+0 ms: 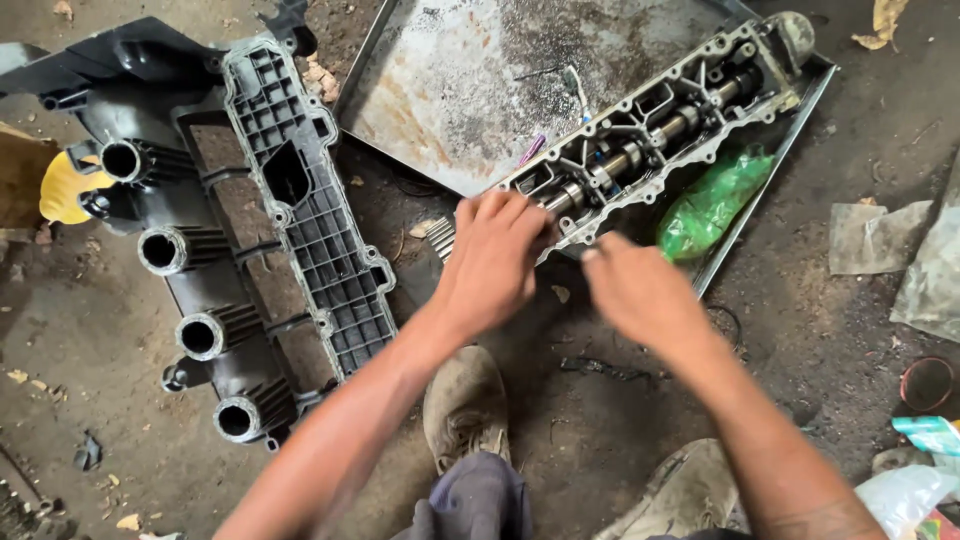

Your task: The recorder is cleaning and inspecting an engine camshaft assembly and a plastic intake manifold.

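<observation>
Dusty shoes (465,405) sit closest, planted on the dirt floor (100,380). Far left lies a black plastic intake manifold (250,250) with four round ports. Next comes the left hand (490,262), fingers curled down over the near end of the camshaft housing (650,140), gripping it. That housing rests slantwise on a rusty metal tray (470,80). Just right, the right hand (640,295) is loosely closed, its fingertip touching the housing's edge; whether it holds anything, nobody can tell. A green plastic bag (712,203) lies beside it.
</observation>
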